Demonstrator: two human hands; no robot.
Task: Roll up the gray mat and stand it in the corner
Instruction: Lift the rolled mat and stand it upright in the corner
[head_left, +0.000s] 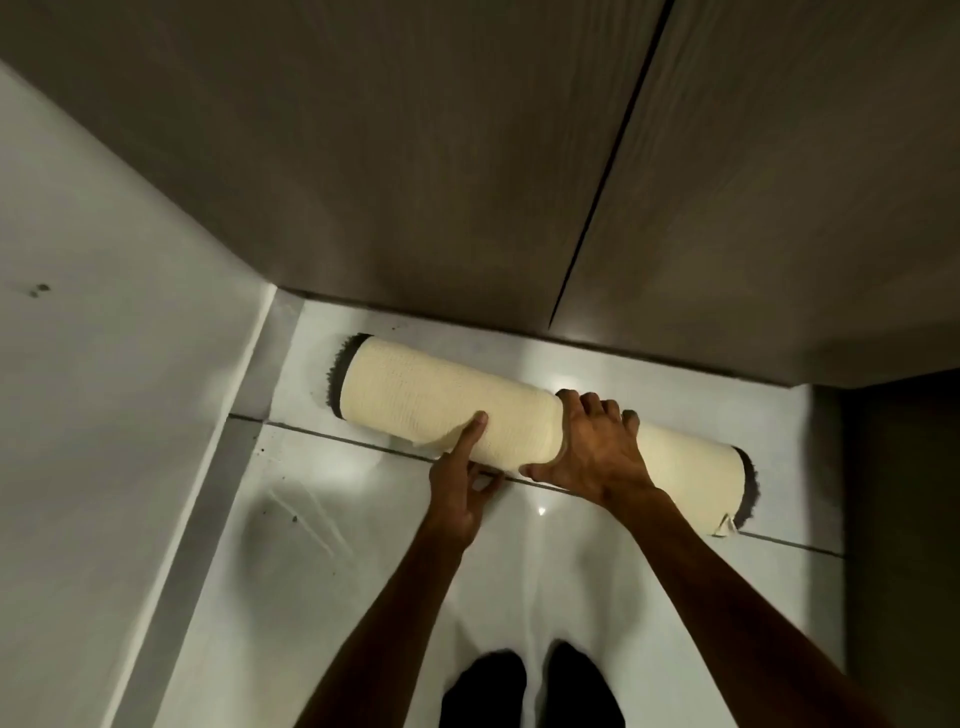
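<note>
Single head-worn wide-angle view, aimed steeply down and forward from standing height. The floor (363, 571) fills the lower frame, cabinet doors (467, 156) stand at 12 o'clock, and a wall (104, 312) at 9 o'clock. Both forearms enter from 6 o'clock, close to the lens.

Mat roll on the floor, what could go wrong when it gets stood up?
1. The loose flap near the left hand isn't tucked, so the mat could unroll.
2. Only the right hand wraps the roll, so it may sag or slip when lifted.
3. The tiled floor looks shiny; a standing roll could slide.
</note>
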